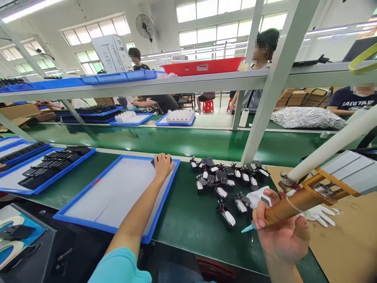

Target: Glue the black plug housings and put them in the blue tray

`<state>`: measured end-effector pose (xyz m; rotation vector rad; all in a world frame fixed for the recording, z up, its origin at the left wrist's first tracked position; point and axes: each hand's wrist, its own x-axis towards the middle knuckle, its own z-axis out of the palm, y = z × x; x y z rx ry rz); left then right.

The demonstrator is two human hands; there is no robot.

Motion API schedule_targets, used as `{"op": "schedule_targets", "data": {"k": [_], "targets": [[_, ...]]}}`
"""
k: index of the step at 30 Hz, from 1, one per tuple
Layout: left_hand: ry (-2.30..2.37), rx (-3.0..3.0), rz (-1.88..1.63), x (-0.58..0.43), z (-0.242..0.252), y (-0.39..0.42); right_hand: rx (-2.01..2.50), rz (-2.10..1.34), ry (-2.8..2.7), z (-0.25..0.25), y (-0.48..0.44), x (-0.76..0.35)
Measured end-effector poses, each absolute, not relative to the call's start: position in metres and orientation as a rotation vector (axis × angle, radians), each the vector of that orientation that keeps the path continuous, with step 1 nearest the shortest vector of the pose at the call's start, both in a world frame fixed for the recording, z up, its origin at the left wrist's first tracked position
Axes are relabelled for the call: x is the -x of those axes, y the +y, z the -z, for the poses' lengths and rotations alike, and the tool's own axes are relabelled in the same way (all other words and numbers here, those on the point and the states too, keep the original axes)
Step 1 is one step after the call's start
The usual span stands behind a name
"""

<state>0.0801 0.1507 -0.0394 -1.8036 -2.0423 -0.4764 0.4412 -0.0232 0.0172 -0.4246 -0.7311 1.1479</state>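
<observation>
My left hand (pixel 161 165) reaches forward over a blue-rimmed white tray (pixel 112 192) and closes on a small black part (pixel 154 161) at the tray's far right corner. My right hand (pixel 282 232) is wrapped round a brass-coloured tool (pixel 294 204) with a teal tip pointing left and a white hose (pixel 332 143) running up to the right. Several small black and white parts (pixel 226 179) lie in a loose heap on the green table between my hands.
A second blue tray (pixel 44 167) with rows of black parts sits at the left. Brown cardboard (pixel 347 232) with a white glove (pixel 319 214) covers the table's right. A grey shelf frame (pixel 265 94) rises ahead of the green conveyor; people work beyond it.
</observation>
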Motion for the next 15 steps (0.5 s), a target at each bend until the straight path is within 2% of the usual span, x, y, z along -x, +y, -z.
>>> {"op": "schedule_targets", "data": {"k": [5,9,15], "targets": [[-2.230,1.646,0.633,-0.067,0.047,0.152,0.455,-1.138,-0.699,-0.014,-0.024,-0.444],[-2.532,1.628,1.134,-0.061,0.048,0.153,0.482,-1.127,-0.652,-0.014,-0.025,-0.445],[-2.578,1.622,1.603,-0.057,0.043,0.152,0.606,-1.080,-0.628,-0.001,-0.019,-0.454]]}}
